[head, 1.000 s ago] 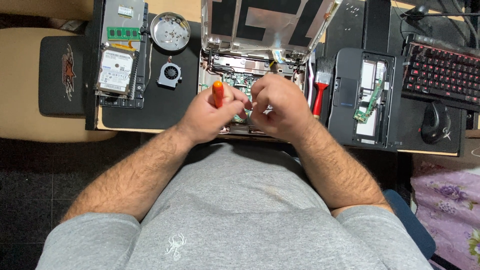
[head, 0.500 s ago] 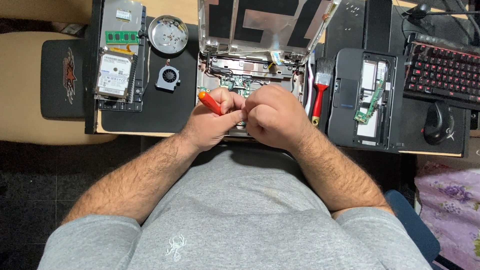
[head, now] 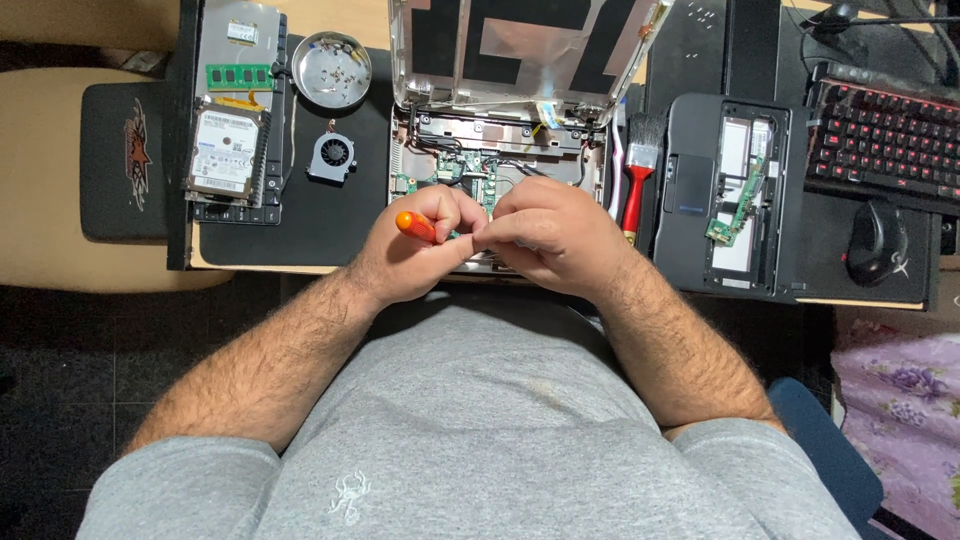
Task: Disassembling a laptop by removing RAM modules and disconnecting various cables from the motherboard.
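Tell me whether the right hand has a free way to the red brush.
Probably yes: the right hand sits just beside the red brush, with nothing between them, though its fingers are closed together with the left hand.

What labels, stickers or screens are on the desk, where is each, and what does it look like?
Hard drive label: far left on the keyboard panel, white rectangle with small dark print.
Memory stick: above the drive, green strip with a pale sticker.
Laptop lid: top centre, back of the screen, silver foil with black patches.
Mat emblem: left edge, orange and white figure on black.
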